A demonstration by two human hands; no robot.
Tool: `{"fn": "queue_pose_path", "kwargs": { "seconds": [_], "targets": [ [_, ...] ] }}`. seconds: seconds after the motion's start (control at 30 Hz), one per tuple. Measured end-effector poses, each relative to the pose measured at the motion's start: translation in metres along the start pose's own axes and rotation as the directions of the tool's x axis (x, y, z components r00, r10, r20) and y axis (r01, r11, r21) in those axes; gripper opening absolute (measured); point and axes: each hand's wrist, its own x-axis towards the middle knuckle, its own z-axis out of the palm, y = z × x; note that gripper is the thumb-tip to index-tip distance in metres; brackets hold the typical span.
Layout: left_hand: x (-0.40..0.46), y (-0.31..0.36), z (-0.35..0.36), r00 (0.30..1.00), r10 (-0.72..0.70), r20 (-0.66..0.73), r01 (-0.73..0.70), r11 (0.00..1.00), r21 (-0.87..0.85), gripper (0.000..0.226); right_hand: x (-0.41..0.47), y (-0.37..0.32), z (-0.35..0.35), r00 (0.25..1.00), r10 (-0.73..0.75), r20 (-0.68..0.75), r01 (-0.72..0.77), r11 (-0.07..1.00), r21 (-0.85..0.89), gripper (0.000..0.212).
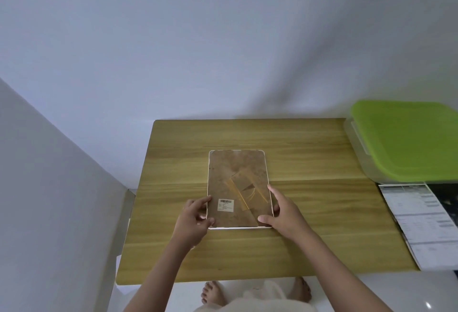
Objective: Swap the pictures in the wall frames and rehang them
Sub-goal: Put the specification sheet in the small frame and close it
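A white-edged picture frame (pixel 230 170) lies face down on the wooden table (pixel 309 163). Its brown backing board shows, with a folded stand (pixel 247 187) and a barcode sticker (pixel 225 205). My left hand (pixel 194 220) grips the frame's lower left edge, fingers curled around the rim. My right hand (pixel 282 212) holds the lower right corner, thumb on the backing and fingers along the right edge. The picture side is hidden against the table. No second frame is in view.
A clear storage box with a green lid (pixel 406 140) stands at the table's right. A printed sheet (pixel 421 222) lies below it at the right edge. White walls close in behind and to the left. My bare feet (pixel 213 292) show under the table's near edge.
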Motion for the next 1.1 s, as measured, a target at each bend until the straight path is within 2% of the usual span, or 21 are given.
{"fn": "queue_pose_path", "kwargs": {
  "seconds": [0.23, 0.4, 0.6, 0.77, 0.93, 1.1],
  "targets": [
    [0.004, -0.009, -0.002, 0.996, 0.056, 0.063, -0.055, 0.998, -0.011, 0.063, 0.033, -0.022, -0.023, 0.971, 0.059, 0.234, -0.020, 0.986, -0.165, 0.128],
    [0.004, -0.011, -0.003, 0.994, 0.077, 0.076, -0.076, 0.997, -0.015, 0.063, 0.068, -0.051, -0.038, 0.987, 0.059, 0.148, -0.025, 0.974, -0.224, 0.119],
    [0.004, -0.012, -0.003, 0.995, 0.077, 0.069, -0.076, 0.997, -0.008, 0.064, 0.084, -0.063, -0.040, 0.986, 0.091, 0.139, -0.037, 0.935, -0.352, 0.130],
    [0.004, -0.010, -0.004, 0.994, 0.072, 0.079, -0.072, 0.997, -0.001, 0.066, 0.085, -0.066, -0.040, 0.985, 0.101, 0.139, -0.032, 0.901, -0.432, 0.127],
    [0.003, -0.007, -0.006, 0.994, 0.065, 0.085, -0.065, 0.998, -0.001, 0.067, 0.084, -0.063, -0.037, 0.983, 0.101, 0.151, -0.033, 0.916, -0.400, 0.124],
    [0.000, -0.001, -0.004, 0.997, 0.028, 0.069, -0.027, 0.999, -0.019, 0.067, 0.074, -0.055, -0.027, 0.984, 0.125, 0.126, -0.091, 0.965, -0.246, 0.111]
  ]
}}
